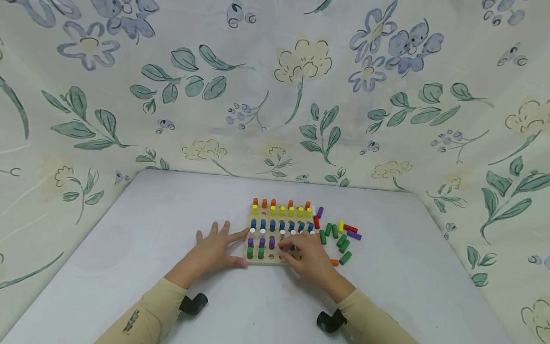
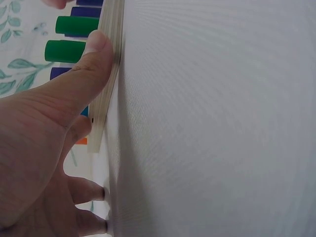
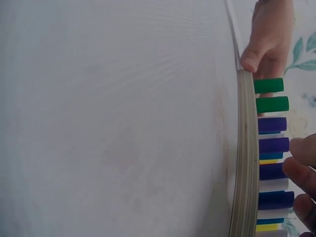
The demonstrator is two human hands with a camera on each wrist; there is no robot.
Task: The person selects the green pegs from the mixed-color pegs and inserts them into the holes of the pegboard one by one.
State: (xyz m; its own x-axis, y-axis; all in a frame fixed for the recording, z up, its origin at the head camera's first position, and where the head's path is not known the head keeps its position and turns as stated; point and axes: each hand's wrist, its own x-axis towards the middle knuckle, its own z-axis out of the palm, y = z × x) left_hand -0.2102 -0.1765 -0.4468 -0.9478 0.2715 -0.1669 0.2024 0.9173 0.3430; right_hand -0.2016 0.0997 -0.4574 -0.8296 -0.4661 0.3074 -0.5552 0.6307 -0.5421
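A wooden pegboard (image 1: 260, 262) on the table holds rows of coloured pegs. My left hand (image 1: 210, 249), fingers spread, rests at its left side. The left thumb (image 2: 96, 54) presses the board's edge beside two green pegs (image 2: 74, 24), and the index fingertip touches the left edge. Over the front right of the board, my right hand (image 1: 309, 258) has its fingers bent. In the right wrist view, its fingertips (image 3: 298, 170) are right at the ends of standing purple pegs (image 3: 273, 145), with no peg seen pinched between them. The hand hides part of the purple and green rows.
Loose green pegs (image 1: 342, 241), red pegs (image 1: 350, 228), purple pegs (image 1: 354, 235), a yellow peg (image 1: 341, 226) and an orange peg (image 1: 334, 263) lie right of the board. Behind the white table (image 1: 180, 205) hangs a floral cloth (image 1: 258, 95).
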